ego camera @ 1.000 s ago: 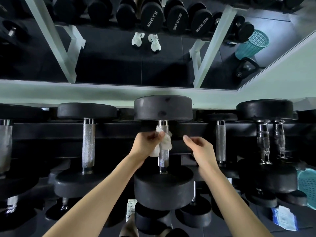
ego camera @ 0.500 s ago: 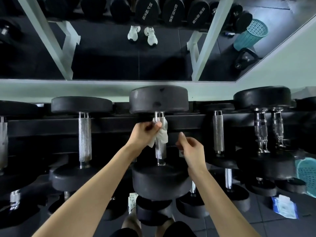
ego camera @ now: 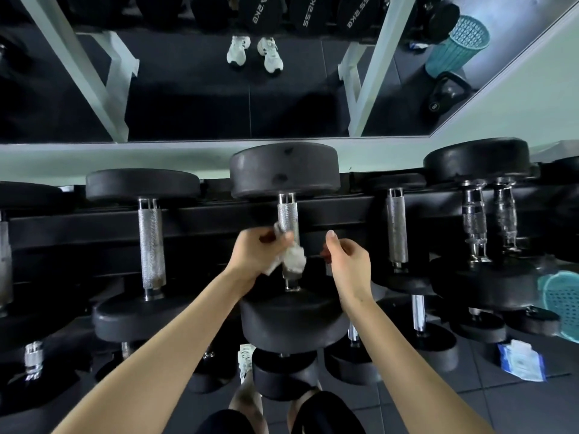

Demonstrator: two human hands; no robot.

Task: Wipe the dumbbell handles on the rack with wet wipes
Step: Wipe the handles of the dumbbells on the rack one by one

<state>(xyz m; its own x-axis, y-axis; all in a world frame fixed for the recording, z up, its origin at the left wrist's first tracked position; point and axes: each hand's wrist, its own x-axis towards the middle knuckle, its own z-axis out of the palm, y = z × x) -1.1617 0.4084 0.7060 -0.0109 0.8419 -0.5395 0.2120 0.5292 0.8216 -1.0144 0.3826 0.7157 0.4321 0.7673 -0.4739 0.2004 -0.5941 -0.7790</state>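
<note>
A black dumbbell (ego camera: 283, 170) lies on the top tier of the dark rack (ego camera: 219, 217), its knurled steel handle (ego camera: 288, 219) pointing toward me. My left hand (ego camera: 258, 253) grips a crumpled white wet wipe (ego camera: 293, 258) wrapped round the lower half of that handle. Just right of the handle, my right hand (ego camera: 347, 261) hovers with loosely curled fingers, holding nothing and not touching the dumbbell. More dumbbells sit on either side, with steel handles at left (ego camera: 151, 245) and right (ego camera: 397, 227).
A wall mirror (ego camera: 250, 89) behind the rack reflects the floor and white shoes. A teal basket (ego camera: 560, 305) stands at the right edge. A blue-white wipes pack (ego camera: 520, 363) lies on the floor at lower right. Lower tiers hold further dumbbells.
My left hand has slid the wipe down the handle toward me, baring the upper knurled part. My right hand stays beside the handle.
</note>
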